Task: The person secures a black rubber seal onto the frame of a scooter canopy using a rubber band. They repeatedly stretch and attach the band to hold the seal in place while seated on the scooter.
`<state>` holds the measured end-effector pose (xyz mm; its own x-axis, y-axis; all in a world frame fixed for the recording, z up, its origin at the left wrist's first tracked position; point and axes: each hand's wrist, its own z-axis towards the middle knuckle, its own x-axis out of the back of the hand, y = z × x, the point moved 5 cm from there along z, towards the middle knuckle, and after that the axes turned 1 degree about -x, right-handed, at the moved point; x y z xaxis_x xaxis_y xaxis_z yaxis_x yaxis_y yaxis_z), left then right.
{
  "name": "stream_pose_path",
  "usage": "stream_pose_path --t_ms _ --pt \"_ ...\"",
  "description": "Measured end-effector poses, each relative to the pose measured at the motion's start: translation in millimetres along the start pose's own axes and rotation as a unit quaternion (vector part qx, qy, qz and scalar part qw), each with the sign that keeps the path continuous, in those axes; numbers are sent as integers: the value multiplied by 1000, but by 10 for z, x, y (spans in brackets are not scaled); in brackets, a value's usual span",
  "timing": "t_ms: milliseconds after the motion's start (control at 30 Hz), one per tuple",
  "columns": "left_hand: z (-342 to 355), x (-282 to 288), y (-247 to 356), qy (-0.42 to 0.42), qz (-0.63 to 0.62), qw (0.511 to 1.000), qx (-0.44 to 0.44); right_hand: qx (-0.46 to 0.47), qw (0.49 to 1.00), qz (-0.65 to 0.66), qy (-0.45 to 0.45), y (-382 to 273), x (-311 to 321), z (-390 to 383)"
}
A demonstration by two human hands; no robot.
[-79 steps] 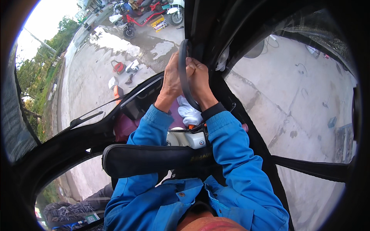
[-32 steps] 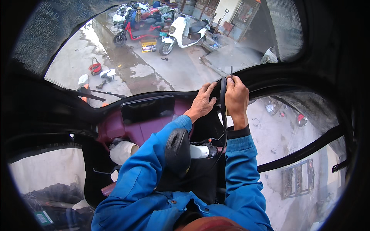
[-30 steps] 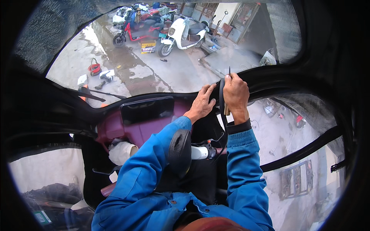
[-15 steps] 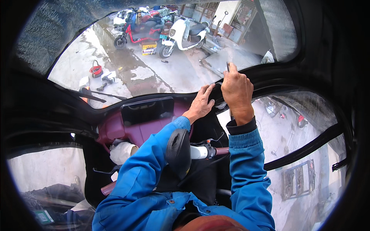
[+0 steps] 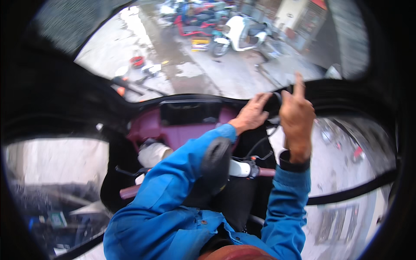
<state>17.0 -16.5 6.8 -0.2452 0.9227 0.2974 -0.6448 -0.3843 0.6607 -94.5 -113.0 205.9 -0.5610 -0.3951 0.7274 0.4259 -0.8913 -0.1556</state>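
Observation:
My left hand point(image 5: 251, 116) reaches to the black padded frame point(image 5: 336, 91) below the clear windshield, fingers stretched out and touching near a corner with a small pale fitting. To its right my right hand point(image 5: 297, 123) is raised, index finger pointing up along the frame and the other fingers curled. Whatever lies in that grip is blurred and mostly hidden by the hand. Below the hands is a scooter's purple front panel point(image 5: 145, 123) with a dark display screen point(image 5: 190, 113). The right handlebar grip point(image 5: 265, 172) and the left grip point(image 5: 129, 191) are untouched.
A clear rain canopy with black edging surrounds me. Beyond the windshield stand a white scooter point(image 5: 245, 34), a red scooter point(image 5: 195, 28), a yellow box point(image 5: 200, 44) and a red basket point(image 5: 137, 61). A black padded piece point(image 5: 215, 160) sits beside my left forearm.
The view has shifted, so the scene and both hands appear farther right. My right hand stays raised beside the left; the thin dark rod seen at its fingertips no longer shows clearly.

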Motion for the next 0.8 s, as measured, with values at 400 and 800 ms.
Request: stream_pose_path --t_ms 400,800 --pt "-53 -69 -124 20 3 1000 -9 -80 941 312 104 888 -1697 -1217" --pt "-74 -151 -174 25 13 999 -42 -191 882 429 47 1136 -2011 -1440"
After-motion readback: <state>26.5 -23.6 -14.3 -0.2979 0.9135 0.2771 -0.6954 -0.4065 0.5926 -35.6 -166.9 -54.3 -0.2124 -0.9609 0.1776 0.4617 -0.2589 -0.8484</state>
